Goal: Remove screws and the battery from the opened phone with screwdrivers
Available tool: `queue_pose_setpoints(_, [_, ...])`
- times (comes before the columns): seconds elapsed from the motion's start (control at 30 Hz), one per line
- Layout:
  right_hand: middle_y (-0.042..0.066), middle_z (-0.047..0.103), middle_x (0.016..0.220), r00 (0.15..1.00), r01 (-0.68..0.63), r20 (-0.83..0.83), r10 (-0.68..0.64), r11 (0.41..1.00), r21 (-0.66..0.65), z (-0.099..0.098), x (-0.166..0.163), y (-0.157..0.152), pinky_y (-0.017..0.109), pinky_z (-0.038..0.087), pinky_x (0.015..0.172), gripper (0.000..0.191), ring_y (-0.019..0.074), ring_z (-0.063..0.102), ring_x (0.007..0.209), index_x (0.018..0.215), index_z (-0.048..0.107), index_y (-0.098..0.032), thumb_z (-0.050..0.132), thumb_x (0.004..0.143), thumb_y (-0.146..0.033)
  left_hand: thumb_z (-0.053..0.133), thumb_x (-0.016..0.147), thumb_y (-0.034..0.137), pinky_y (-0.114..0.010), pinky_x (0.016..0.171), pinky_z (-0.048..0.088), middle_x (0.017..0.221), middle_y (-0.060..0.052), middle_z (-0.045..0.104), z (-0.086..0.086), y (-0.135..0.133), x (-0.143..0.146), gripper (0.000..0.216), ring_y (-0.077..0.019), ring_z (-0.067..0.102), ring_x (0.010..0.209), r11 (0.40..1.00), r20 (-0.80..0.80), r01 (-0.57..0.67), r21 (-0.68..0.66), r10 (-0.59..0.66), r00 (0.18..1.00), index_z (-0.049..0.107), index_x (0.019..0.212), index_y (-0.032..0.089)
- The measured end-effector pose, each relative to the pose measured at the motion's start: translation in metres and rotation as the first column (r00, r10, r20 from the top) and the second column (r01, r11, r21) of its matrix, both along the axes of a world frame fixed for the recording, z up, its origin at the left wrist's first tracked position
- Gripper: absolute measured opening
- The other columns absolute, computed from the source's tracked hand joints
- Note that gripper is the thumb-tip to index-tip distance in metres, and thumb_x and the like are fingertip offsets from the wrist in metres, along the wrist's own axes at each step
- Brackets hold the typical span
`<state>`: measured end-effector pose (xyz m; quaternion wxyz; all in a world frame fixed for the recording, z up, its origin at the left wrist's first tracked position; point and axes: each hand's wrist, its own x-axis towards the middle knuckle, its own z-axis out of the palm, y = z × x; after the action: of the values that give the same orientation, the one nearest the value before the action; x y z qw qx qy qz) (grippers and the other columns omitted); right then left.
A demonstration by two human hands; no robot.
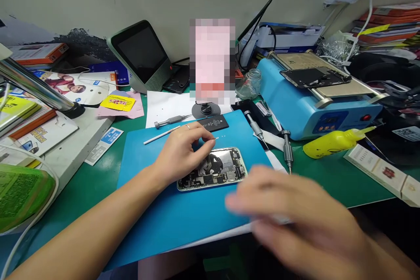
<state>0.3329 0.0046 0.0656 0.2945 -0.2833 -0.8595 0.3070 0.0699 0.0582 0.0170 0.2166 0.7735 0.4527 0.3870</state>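
Note:
An opened phone point(226, 166) lies on the blue mat point(197, 218), its inner boards and dark round patch exposed. Over its upper left part reaches my left hand point(185, 151), thumb and index finger pinched together beside a few tiny bright pieces point(223, 136) on the mat. Whatever sits between those fingertips is too small to make out. My right hand point(295, 214) is smeared by motion in front of the mat's right side, so its fingers and anything in them are unclear. Behind the phone rest a black phone battery point(215, 123) and a white stick point(160, 135).
Grey screwdrivers point(288, 151) lie right of the mat, another screwdriver point(172, 120) behind it. A blue heating machine point(295, 96) carries a phone screen point(316, 76). Nearby are a yellow squeeze bottle point(331, 143), a glass jar point(249, 83), a smart display point(141, 52) and a lamp pole point(39, 83).

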Motion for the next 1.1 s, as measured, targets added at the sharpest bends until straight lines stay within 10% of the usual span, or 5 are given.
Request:
queue_pose_setpoints(0.27, [0.008,0.077,0.101,0.952,-0.043,0.306,-0.017,0.982,0.186,-0.012,-0.012,0.143,0.037,0.057,0.085,0.021,0.0228,0.073,0.096,0.099,0.08,-0.024,0.062,0.101,-0.034,0.064,0.102,0.023,-0.031,0.073,0.051,0.091,-0.003,0.077,-0.002,0.003,-0.001,0.015,-0.0173,0.07,0.081,0.999,0.008,-0.034,-0.018,0.034,0.999,0.075,0.094,0.02])
queue_pose_setpoints(1.1, [0.01,0.075,0.11,0.936,-0.213,0.342,0.089,0.914,0.345,-0.038,0.005,0.144,0.037,0.059,0.086,0.033,0.0214,0.07,0.1,0.119,0.084,-0.02,0.055,0.108,-0.03,0.065,0.103,0.019,-0.026,0.074,0.048,0.089,0.0,0.076,0.0,0.006,0.002,0.015,-0.0135,0.068,0.082,0.996,0.006,-0.048,-0.073,0.049,0.999,0.075,0.091,0.018])
